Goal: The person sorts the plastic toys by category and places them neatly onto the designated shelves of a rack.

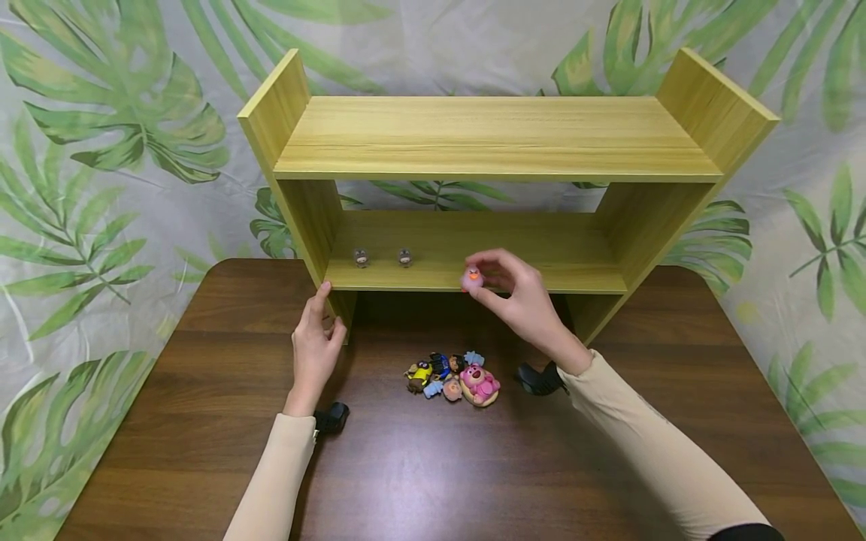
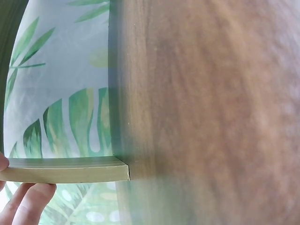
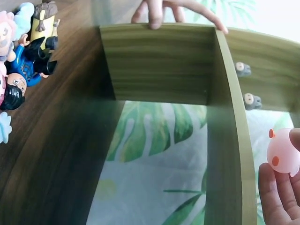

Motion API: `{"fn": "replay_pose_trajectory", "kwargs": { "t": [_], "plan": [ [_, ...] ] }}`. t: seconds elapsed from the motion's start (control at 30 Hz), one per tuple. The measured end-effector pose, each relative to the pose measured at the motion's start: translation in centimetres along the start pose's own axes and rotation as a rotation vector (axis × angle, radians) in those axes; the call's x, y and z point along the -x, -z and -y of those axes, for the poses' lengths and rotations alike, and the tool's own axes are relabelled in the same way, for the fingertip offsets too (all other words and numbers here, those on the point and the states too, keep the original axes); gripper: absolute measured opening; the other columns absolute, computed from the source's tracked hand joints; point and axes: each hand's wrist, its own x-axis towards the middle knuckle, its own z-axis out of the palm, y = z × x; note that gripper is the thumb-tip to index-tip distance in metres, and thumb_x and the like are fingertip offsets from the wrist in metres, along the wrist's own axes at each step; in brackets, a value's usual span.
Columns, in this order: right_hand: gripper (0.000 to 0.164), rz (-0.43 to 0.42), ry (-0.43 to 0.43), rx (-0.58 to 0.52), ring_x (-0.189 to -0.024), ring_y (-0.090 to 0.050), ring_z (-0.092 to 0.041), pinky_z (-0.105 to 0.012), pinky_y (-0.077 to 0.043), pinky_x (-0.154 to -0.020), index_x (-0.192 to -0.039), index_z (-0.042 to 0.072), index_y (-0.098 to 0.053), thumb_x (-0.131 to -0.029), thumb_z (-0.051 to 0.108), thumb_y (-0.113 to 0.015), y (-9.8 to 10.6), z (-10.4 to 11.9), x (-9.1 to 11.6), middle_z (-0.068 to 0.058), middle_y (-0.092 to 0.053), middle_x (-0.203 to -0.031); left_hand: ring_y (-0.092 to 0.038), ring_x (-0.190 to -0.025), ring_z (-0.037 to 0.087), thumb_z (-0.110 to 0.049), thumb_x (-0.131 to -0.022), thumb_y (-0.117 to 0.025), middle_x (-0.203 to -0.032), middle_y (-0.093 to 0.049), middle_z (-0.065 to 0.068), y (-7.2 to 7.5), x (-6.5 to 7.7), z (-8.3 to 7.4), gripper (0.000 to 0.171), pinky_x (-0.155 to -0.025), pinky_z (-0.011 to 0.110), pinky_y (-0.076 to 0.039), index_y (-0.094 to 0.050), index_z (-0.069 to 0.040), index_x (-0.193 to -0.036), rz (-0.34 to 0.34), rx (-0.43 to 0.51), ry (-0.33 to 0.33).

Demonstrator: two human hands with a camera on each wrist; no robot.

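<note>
One pink duck figure (image 1: 471,280) pinched between thumb and fingers of right hand (image 1: 519,299), left hand (image 1: 316,343) loosely spread, fingertips touching wooden shelf (image 1: 501,139)

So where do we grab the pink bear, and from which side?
Probably across the body of the pink bear, from above and the right: it lies low on the table, its right side is free, and other toys crowd its left and back.
</note>
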Motion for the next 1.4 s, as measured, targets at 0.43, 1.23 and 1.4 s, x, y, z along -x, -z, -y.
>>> {"fn": "replay_pose_trajectory", "kwargs": {
  "t": [0.43,1.23,1.4],
  "plan": [
    [0.029,0.0,-0.003,0.037,-0.093,-0.061,-0.039,-0.043,-0.05,-0.084,-0.111,-0.017,-0.056,-0.083,-0.013,-0.064,-0.9,3.3,-1.5,-0.029,-0.06,-0.102,-0.045,-0.066,0.028,0.014,-0.081,-0.055,-0.101,-0.052,0.015,0.1,0.0,0.0,0.083,-0.05,0.036,-0.048,-0.033,-0.035,-0.144,-0.002,-0.019,-0.001],
    [0.032,-0.02,-0.099,0.071,-0.095,-0.062,-0.025,-0.031,-0.05,-0.084,-0.116,-0.006,-0.059,-0.085,-0.002,-0.068,-1.5,-1.1,-3.4,-0.016,-0.063,-0.105,-0.044,-0.067,0.027,0.014,-0.082,-0.054,-0.101,-0.053,0.016,0.1,-0.1,0.0,0.081,-0.05,0.036,-0.05,-0.032,-0.033,-0.144,-0.001,-0.023,-0.007],
    [0.03,-0.022,-0.087,0.087,-0.096,-0.062,-0.023,-0.031,-0.05,-0.085,-0.115,-0.004,-0.06,-0.086,0.003,-0.068,-1.5,-1.2,-3.5,-0.013,-0.064,-0.105,-0.044,-0.066,0.029,0.015,-0.081,-0.054,-0.099,-0.053,0.017,0.0,-0.1,0.0,0.081,-0.051,0.039,-0.052,-0.033,-0.032,-0.144,-0.001,-0.013,-0.007]
  ]
}}
